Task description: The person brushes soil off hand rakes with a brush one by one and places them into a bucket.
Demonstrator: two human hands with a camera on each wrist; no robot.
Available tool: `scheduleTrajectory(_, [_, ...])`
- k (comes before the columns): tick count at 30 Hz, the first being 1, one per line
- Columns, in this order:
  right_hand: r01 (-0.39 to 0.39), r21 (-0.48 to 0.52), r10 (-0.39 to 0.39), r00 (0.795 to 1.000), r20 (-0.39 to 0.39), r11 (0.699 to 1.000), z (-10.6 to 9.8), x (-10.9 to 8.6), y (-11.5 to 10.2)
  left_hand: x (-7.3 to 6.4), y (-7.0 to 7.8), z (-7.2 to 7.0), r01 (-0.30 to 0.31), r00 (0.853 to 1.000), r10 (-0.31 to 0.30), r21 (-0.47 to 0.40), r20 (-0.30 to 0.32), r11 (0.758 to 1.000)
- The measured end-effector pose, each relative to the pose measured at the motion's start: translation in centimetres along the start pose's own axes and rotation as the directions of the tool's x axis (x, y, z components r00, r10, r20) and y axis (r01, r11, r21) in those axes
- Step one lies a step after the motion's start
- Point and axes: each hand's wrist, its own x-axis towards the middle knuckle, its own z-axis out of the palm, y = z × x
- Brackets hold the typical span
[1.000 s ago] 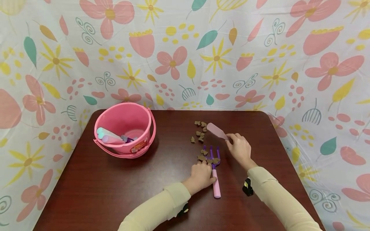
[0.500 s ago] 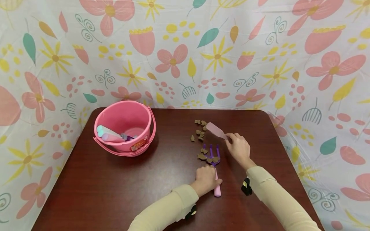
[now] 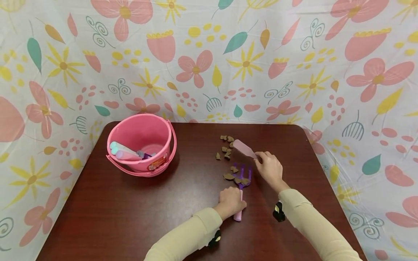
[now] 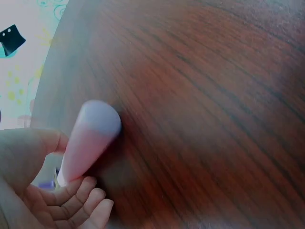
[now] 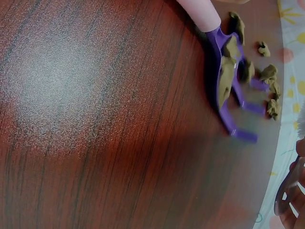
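My left hand (image 3: 230,201) grips the pink handle (image 4: 90,138) of a toy garden fork, thumb on one side and curled fingers on the other. The fork's purple tines (image 3: 242,181) point away over the table, and brown clay-like lumps (image 5: 226,78) lie on its head. Farther right, my right hand (image 3: 270,168) pinches the narrow end of a flat pink spatula (image 3: 244,148). The spatula's broad end is close to several loose brown lumps (image 3: 227,149). At the edge of the right wrist view, only part of that hand (image 5: 298,210) shows.
A pink bucket (image 3: 160,165) with a lowered carry handle stands at the back left of the brown table (image 3: 130,217). Inside it lie tools with pink and mint handles (image 3: 127,154). A flowered cloth (image 3: 196,36) hangs behind the table.
My left hand has moved from near the fork's head back onto its handle. The handle's end has swung left, and the tines have shifted right. The right hand stays nearly still.
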Motion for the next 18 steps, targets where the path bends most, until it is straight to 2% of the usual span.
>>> scheduleTrajectory(7, [0.009,0.007,-0.009,1.000,-0.019,1.000,0.2,-0.2,-0.2,0.3,-0.8,-0.6,0.023,1.000,-0.022,-0.007,0.013,1.000])
scheduleTrajectory(18, [0.015,0.018,-0.015,1.000,-0.025,1.000,0.5,-0.1,0.3,0.8,-2.3,-1.0,-0.023,0.999,0.024,0.032,-0.023,0.999])
